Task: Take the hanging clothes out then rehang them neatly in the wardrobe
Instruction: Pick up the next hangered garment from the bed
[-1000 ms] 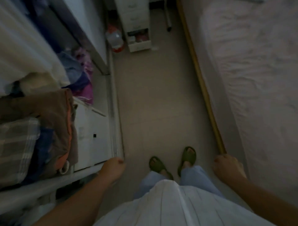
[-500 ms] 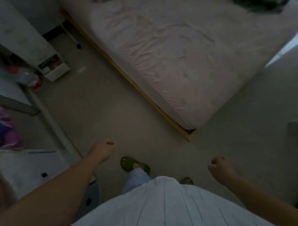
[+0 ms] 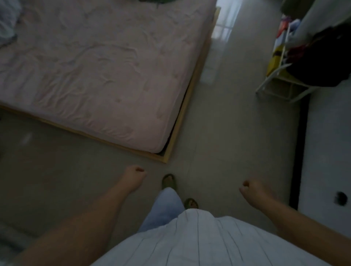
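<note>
Green fabric (image 3: 153,1): cut off by top edge. Dark clothes heap (image 3: 321,62): blurred, cut at right edge, items indistinguishable. Rear sandal (image 3: 191,203): partly hidden by shirt.

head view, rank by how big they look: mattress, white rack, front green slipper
1. mattress
2. white rack, partly cut off by the frame edge
3. front green slipper

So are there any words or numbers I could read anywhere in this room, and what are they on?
None can be read.
The yellow thing on the white rack at the right: any print is too blurred to read.
The red and white items higher on that rack: also too blurred.
The pink bed sheet, the floor and the white shirt: no writing shows.
</note>
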